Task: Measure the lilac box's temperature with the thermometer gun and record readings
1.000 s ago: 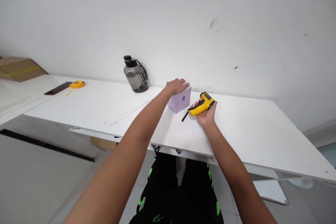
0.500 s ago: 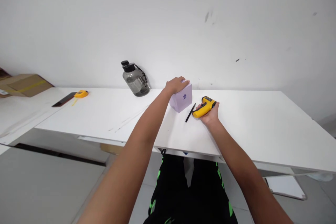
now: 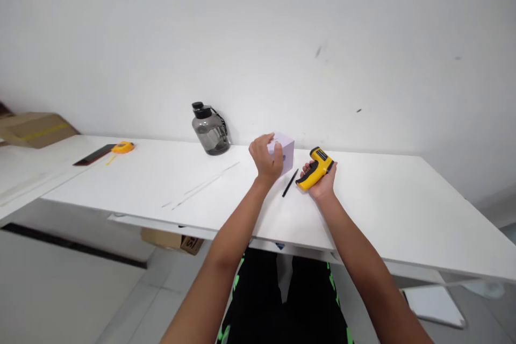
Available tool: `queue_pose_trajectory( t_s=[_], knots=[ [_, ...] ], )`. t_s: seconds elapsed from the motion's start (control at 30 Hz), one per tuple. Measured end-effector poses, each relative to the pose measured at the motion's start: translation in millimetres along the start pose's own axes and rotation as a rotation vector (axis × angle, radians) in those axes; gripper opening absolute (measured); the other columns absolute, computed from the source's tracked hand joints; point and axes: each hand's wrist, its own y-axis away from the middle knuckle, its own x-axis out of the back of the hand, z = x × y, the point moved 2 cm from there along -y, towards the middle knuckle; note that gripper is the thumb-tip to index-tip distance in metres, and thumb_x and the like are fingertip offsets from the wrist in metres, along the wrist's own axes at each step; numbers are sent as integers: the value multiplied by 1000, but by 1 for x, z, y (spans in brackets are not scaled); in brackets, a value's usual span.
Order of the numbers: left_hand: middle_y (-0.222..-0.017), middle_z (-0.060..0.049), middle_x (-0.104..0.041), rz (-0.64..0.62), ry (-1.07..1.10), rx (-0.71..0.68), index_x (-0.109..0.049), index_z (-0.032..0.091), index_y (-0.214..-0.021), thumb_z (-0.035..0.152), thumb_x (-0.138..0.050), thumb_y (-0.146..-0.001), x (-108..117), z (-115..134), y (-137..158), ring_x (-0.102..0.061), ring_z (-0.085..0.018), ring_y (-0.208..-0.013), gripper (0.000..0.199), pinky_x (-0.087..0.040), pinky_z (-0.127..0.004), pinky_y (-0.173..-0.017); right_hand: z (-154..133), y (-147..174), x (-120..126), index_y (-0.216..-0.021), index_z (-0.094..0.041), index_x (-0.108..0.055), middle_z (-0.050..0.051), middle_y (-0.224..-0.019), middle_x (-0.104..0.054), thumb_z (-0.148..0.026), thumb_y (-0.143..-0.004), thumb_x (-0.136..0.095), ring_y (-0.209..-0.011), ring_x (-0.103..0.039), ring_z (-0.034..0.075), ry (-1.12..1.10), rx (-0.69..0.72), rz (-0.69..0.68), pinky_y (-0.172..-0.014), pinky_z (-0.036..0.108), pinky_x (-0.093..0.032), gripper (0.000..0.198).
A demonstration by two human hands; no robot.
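Note:
A lilac cube-shaped box [image 3: 285,149] stands on the white table near the wall. My left hand [image 3: 266,160] is in front of its left side, thumb and fingers apart and a little curled, holding nothing; whether it touches the box I cannot tell. In my right hand [image 3: 323,185] lies a yellow and black infrared thermometer [image 3: 318,167], its handle pointing toward the lower left and my fingers around it from below. Between the box and the thermometer a black pen [image 3: 290,183] rests on the table.
A grey transparent water jug [image 3: 210,131] with a black lid stands by the wall. Farther left are a yellow tape measure [image 3: 122,147], a dark flat strip [image 3: 94,155] and a cardboard box [image 3: 38,129]. Below the white table [image 3: 403,209] sits another carton [image 3: 169,237].
My left hand has come off the top of the lilac box and moved down to its near left side, fingers opened. My right hand still holds the thermometer, tilted slightly. The view shifted a little.

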Motion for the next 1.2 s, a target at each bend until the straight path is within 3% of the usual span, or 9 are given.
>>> queue_pose_trajectory(
  t_s=[0.07, 0.17, 0.33, 0.53, 0.73, 0.83, 0.97, 1.07, 1.2],
  knots=[
    [-120, -16, -64, -76, 95, -60, -52, 17, -129, 40, -40, -98, -8, 12, 24, -62, -26, -109, 40, -43, -44, -102, -4, 2, -3, -76, -21, -63, 5, -73, -69, -85, -85, -22, -69, -66, 19, -14, 6, -18, -60, 32, -56, 76],
    [-122, -14, -65, -356, 198, -192, -53, 20, -128, 50, -49, -94, -25, 37, 47, -64, -24, -101, 45, -49, -41, -93, -11, 7, -7, -83, -21, -67, 6, -82, -73, -80, -89, -21, -78, -68, 19, -25, 82, -81, -67, 32, -57, 75],
    [-121, -12, -69, -676, 266, -160, -37, 21, -146, 56, -59, -88, -47, 52, 62, -69, -29, -101, 71, -53, -41, -83, -20, 18, -9, -95, -21, -72, 7, -89, -74, -83, -86, -27, -82, -69, 22, 105, 240, -142, -72, 35, -57, 78],
    [-115, -16, -70, -581, 286, -191, -38, 17, -146, 55, -57, -87, -50, 34, 77, -70, -30, -98, 73, -56, -43, -81, -21, 15, -3, -95, -21, -71, 8, -87, -73, -83, -86, -26, -84, -68, 25, 271, 263, -169, -70, 39, -57, 78],
    [-103, -10, -71, -684, 363, -715, -65, 27, -122, 56, -50, -93, -52, 49, 98, -68, -24, -90, 43, -55, -40, -79, -13, -5, 18, -90, -25, -72, -5, -59, -55, -49, -87, -65, -58, -50, 15, 736, 439, 50, -65, 29, -48, 25],
    [-110, -6, -70, -695, 425, -878, -68, 35, -119, 58, -50, -94, -52, 60, 115, -65, -19, -83, 39, -53, -37, -77, 0, -5, 19, -102, -29, -74, -2, -71, -60, -29, -84, -70, -73, -55, 18, 1213, 603, -63, -79, 32, -47, 19],
    [-108, 2, -70, -646, 499, -993, -66, 53, -118, 44, -54, -95, -52, 63, 130, -59, -14, -73, 28, -50, -32, -71, 10, -4, 14, -103, -26, -75, 7, -92, -66, -11, -87, -53, -91, -59, 24, 1915, 576, -266, -87, 38, -42, 31],
    [-103, 4, -70, -571, 520, -978, -63, 60, -120, 42, -56, -94, -54, 61, 132, -56, -14, -68, 32, -48, -31, -66, 4, -3, 10, -102, -22, -72, 11, -100, -68, -12, -90, -47, -95, -61, 26, 2166, 571, -165, -86, 40, -40, 29],
    [-99, 5, -69, -509, 491, -1005, -61, 62, -123, 43, -53, -95, -57, 60, 133, -56, -15, -69, 34, -48, -30, -65, -4, -2, 11, -106, -23, -66, 8, -85, -68, -33, -95, -50, -80, -61, 25, 2093, 514, 61, -77, 39, -40, 22]
  ],
)
